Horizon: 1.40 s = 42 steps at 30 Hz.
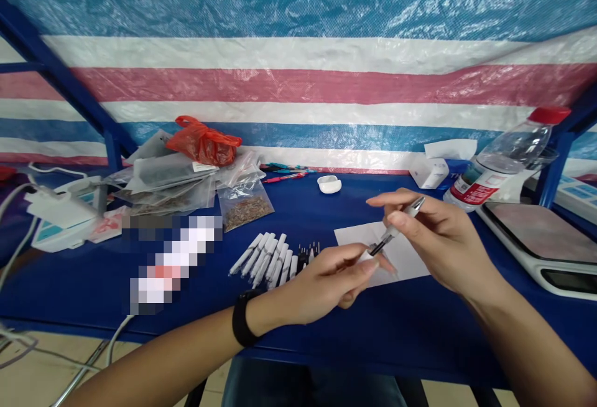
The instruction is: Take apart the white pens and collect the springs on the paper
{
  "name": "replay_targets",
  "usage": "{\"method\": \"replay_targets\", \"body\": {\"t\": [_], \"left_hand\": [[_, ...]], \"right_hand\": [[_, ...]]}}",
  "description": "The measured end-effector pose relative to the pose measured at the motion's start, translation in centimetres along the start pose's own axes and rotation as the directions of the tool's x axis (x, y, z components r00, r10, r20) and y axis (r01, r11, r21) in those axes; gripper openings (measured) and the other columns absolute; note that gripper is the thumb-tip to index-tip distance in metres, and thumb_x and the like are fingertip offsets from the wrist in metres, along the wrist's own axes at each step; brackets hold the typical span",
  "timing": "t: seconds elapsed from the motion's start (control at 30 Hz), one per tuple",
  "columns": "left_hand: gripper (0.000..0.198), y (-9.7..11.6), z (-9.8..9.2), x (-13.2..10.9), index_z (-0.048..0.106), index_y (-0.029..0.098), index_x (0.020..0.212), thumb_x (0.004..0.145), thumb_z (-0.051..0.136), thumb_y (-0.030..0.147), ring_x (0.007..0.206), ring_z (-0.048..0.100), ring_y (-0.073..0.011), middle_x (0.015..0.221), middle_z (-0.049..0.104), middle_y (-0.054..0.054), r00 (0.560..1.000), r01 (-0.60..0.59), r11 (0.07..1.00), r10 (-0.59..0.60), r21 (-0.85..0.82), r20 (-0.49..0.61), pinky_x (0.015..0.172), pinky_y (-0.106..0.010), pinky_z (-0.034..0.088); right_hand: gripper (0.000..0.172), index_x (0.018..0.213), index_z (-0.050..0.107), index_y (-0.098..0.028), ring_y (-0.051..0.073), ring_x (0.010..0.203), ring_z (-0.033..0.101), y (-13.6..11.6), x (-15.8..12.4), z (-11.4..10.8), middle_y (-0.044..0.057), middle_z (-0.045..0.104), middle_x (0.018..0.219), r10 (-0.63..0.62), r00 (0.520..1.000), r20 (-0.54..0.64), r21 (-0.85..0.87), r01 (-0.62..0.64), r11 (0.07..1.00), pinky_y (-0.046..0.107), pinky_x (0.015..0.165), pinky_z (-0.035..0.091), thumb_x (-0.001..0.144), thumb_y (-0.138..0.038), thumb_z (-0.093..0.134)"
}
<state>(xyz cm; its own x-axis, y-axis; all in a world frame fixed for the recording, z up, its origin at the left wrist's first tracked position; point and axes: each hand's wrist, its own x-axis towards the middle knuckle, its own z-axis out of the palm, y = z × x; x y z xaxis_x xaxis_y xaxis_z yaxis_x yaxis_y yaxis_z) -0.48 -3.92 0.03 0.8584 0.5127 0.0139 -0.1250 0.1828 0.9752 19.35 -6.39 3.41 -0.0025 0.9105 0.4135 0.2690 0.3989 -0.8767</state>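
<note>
Two hands (433, 239) grip a white pen (396, 226) (nearby bag (245, 205) holds brown flakes (247, 213))

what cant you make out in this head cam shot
Head view:
The blurred patch: pixelation covers whatever lies there.
The white pen: its black end is partly hidden by the left hand.
The scale: its right side is cut off by the frame edge.
The clear bag: its flakes are too small to identify.
</note>
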Motion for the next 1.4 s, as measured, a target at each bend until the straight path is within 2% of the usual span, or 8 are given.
{"method": "replay_targets", "body": {"t": [0.13, 0.23, 0.43, 0.57, 0.67, 0.83, 1.0, 1.4], "left_hand": [[0.046, 0.3, -0.6, 0.1, 0.066, 0.012, 0.124, 0.106, 0.044, 0.048, 0.054, 0.037, -0.0094, 0.065, 0.042, 0.006, 0.99, -0.043, 0.913, 0.093, 0.406, -0.104, 0.056, -0.025, 0.032], [0.045, 0.6, -1.0, 0.1, 0.064, 0.014, 0.131, 0.108, 0.042, 0.046, 0.055, 0.039, -0.0096, 0.067, 0.046, 0.005, 0.986, -0.053, 0.87, 0.123, 0.49, -0.112, 0.056, -0.024, 0.032], [0.044, 0.6, -1.2, 0.3, 0.057, 0.018, 0.14, 0.109, 0.04, 0.044, 0.056, 0.043, -0.0111, 0.068, 0.048, 0.005, 0.984, -0.082, 0.877, 0.146, 0.474, -0.1, 0.056, -0.024, 0.033], [0.044, 0.5, -1.2, 0.3, 0.059, 0.017, 0.134, 0.109, 0.039, 0.047, 0.057, 0.044, -0.0118, 0.067, 0.046, 0.004, 0.988, -0.071, 0.896, 0.125, 0.439, -0.096, 0.057, -0.024, 0.036], [0.043, 0.3, -1.2, 0.3, 0.059, 0.016, 0.129, 0.109, 0.039, 0.048, 0.055, 0.038, -0.0106, 0.065, 0.042, 0.006, 0.989, -0.064, 0.915, 0.113, 0.398, -0.1, 0.055, -0.023, 0.033], [0.039, 0.1, -1.0, 0.4, 0.059, 0.017, 0.112, 0.107, 0.044, 0.052, 0.052, 0.026, -0.0083, 0.064, 0.033, 0.008, 0.991, -0.052, 0.971, 0.078, 0.235, -0.105, 0.049, -0.022, 0.025], [0.038, 0.0, -0.9, 0.5, 0.055, 0.018, 0.106, 0.104, 0.049, 0.055, 0.046, 0.019, -0.0065, 0.06, 0.028, 0.01, 0.996, 0.034, 0.997, -0.028, 0.072, -0.081, 0.044, -0.02, 0.02], [0.028, 0.1, -1.0, 0.6, 0.053, 0.02, 0.108, 0.107, 0.044, 0.047, 0.046, 0.016, -0.0063, 0.061, 0.026, 0.011, 0.994, 0.098, 0.995, -0.096, 0.034, -0.06, 0.043, -0.017, 0.019]], "right_hand": [[0.018, 0.1, 0.083, -0.031, 0.015, 0.068, 0.061, 0.3, 0.5, -0.5, 0.001, 0.07, 0.077, 0.006, 0.999, -0.037, 0.033, -0.004, 0.999, 0.027, 0.063, 0.052, 0.083, -0.037, 0.083], [0.019, 0.099, 0.084, -0.029, 0.016, 0.071, 0.066, 0.4, 0.7, -0.7, 0.002, 0.073, 0.08, 0.013, 0.999, -0.033, 0.059, -0.011, 0.998, 0.028, 0.067, 0.056, 0.082, -0.036, 0.085], [0.017, 0.096, 0.084, -0.031, 0.015, 0.075, 0.067, 0.6, 0.6, -0.8, 0.002, 0.076, 0.087, 0.004, 0.988, -0.151, 0.112, 0.013, 0.994, 0.026, 0.068, 0.058, 0.081, -0.039, 0.085], [0.018, 0.094, 0.083, -0.03, 0.016, 0.073, 0.067, 0.6, 0.5, -0.8, 0.002, 0.076, 0.087, -0.027, 0.977, -0.212, 0.093, 0.048, 0.995, 0.027, 0.066, 0.058, 0.079, -0.04, 0.087], [0.018, 0.094, 0.083, -0.031, 0.015, 0.072, 0.067, 0.4, 0.4, -0.8, 0.001, 0.076, 0.085, -0.073, 0.963, -0.261, 0.041, 0.086, 0.995, 0.026, 0.066, 0.058, 0.08, -0.04, 0.087], [0.018, 0.1, 0.081, -0.028, 0.016, 0.075, 0.074, 0.2, 0.2, -0.5, 0.001, 0.075, 0.083, -0.089, 0.968, -0.236, 0.063, 0.107, 0.992, 0.029, 0.074, 0.063, 0.086, -0.038, 0.082], [0.024, 0.098, 0.074, -0.025, 0.019, 0.072, 0.077, 0.1, 0.5, -0.3, 0.0, 0.071, 0.081, -0.041, 0.965, -0.259, 0.15, 0.082, 0.985, 0.031, 0.066, 0.067, 0.088, -0.046, 0.079], [0.033, 0.089, 0.068, -0.025, 0.017, 0.07, 0.077, 0.4, 1.1, -0.3, -0.002, 0.072, 0.078, 0.075, 0.959, -0.273, 0.261, -0.002, 0.965, 0.028, 0.067, 0.066, 0.08, -0.051, 0.085]]}}
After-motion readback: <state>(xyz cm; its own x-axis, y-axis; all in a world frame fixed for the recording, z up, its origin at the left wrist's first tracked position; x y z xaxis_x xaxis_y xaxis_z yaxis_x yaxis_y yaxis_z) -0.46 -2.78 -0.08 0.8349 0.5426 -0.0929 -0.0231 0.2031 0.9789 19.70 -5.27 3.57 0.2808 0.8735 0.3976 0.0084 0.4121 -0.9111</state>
